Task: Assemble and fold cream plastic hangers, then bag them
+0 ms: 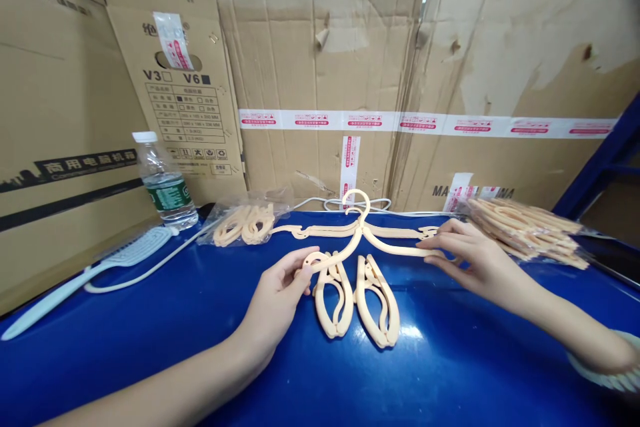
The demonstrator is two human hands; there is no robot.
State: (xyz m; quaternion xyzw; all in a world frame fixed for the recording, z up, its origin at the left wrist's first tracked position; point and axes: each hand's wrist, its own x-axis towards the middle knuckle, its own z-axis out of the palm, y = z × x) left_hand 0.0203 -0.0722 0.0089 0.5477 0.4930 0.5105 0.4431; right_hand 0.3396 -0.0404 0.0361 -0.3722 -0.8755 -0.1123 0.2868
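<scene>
Cardboard (320, 67) backs a blue table (460, 367) in the head view. The left hand (277, 293) grips one arm of a cream hanger (363, 227), the right hand (483, 263) pinches the other; it spans between them, hook up. Two folded hangers (394, 310) lie just nearer; bagged hangers (525, 227) flank them.

Left hand (280, 285): gripping hanger (362, 229) by one arm
Right hand (474, 257): holding the other
Bottle (169, 192): near far edge of table (450, 373)

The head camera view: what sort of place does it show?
Perhaps a makeshift packing or storage corner: a glossy blue tabletop, a pile of beige hangers in clear plastic, and tall brown taped cardboard panels behind.
</scene>
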